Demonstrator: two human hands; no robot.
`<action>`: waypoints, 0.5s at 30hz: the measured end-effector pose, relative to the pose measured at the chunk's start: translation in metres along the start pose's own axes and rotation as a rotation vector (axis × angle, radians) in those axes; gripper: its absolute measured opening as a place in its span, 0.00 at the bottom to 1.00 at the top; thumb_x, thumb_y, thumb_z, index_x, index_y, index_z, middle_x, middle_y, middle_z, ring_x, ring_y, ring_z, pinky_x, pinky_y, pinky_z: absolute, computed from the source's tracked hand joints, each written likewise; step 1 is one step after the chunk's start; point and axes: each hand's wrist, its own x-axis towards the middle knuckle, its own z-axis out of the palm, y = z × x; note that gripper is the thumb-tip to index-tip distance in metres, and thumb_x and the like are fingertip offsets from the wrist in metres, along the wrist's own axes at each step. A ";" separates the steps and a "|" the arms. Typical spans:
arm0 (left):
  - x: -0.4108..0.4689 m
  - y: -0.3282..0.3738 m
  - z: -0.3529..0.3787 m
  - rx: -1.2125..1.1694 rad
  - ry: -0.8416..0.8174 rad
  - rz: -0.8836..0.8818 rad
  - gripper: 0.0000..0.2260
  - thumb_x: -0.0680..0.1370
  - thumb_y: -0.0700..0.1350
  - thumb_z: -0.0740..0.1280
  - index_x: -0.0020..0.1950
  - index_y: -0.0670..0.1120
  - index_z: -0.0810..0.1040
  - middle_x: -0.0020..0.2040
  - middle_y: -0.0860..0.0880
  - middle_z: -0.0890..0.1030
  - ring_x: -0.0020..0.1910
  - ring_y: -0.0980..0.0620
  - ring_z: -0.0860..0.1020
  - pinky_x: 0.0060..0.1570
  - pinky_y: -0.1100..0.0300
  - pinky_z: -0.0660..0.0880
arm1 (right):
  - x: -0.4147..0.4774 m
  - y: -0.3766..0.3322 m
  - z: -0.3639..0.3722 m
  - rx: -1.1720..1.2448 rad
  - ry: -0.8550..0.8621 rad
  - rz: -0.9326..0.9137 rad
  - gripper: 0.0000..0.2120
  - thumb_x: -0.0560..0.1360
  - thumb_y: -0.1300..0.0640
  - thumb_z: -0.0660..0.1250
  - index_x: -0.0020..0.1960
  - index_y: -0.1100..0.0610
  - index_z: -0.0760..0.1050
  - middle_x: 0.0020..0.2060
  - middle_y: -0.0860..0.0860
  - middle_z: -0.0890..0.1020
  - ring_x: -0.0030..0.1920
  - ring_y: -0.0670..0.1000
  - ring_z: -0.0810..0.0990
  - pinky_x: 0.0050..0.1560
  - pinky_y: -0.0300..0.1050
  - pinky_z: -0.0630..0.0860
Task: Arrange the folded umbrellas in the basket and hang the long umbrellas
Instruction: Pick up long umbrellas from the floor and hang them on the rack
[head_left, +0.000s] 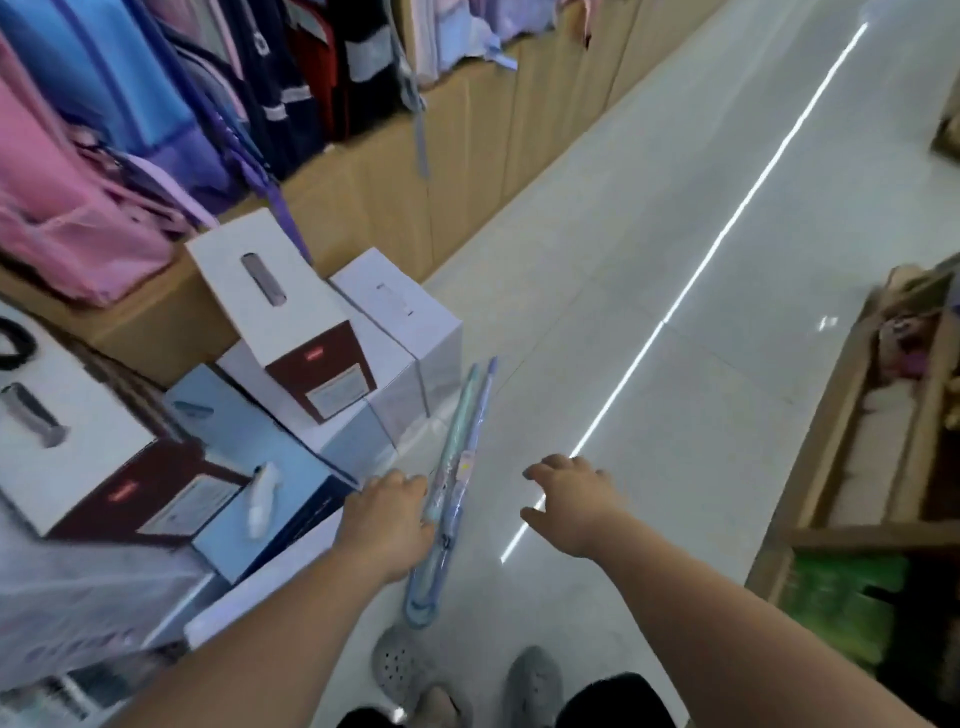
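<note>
Two long umbrellas (460, 457), one pale green and one blue, are wrapped in clear plastic and held together. Their tips point away up the aisle and their curved blue handles (422, 597) hang near my feet. My left hand (387, 519) grips the pair around the middle. My right hand (571, 501) hovers to the right of the umbrellas with fingers spread and relaxed, holding nothing. No basket and no folded umbrella shows in this view.
White and blue cartons (332, 364) are stacked on the left beside me. Behind them runs a wooden display (467, 171) with hanging backpacks (78, 182). A wooden shelf (862, 441) stands on the right. Pale tiled floor (701, 260) stretches ahead; my grey shoes (532, 686) are below.
</note>
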 end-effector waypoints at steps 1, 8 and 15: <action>0.016 0.003 0.007 0.000 -0.006 0.002 0.20 0.79 0.57 0.63 0.67 0.50 0.72 0.64 0.47 0.75 0.62 0.44 0.73 0.58 0.51 0.73 | 0.017 0.005 0.003 -0.010 -0.007 -0.013 0.28 0.78 0.40 0.62 0.76 0.46 0.64 0.74 0.49 0.67 0.72 0.56 0.66 0.68 0.54 0.65; 0.141 0.024 0.079 -0.011 -0.001 -0.040 0.19 0.80 0.59 0.59 0.66 0.50 0.72 0.60 0.48 0.75 0.60 0.45 0.73 0.56 0.51 0.72 | 0.158 0.047 0.061 -0.033 -0.044 -0.107 0.28 0.77 0.41 0.62 0.75 0.48 0.65 0.71 0.51 0.70 0.69 0.57 0.67 0.66 0.54 0.66; 0.267 0.018 0.229 -0.080 -0.047 -0.123 0.20 0.78 0.55 0.62 0.68 0.51 0.72 0.68 0.46 0.74 0.60 0.43 0.75 0.57 0.51 0.73 | 0.289 0.102 0.185 -0.003 -0.069 -0.135 0.28 0.77 0.40 0.63 0.75 0.47 0.65 0.71 0.50 0.69 0.69 0.57 0.68 0.67 0.54 0.66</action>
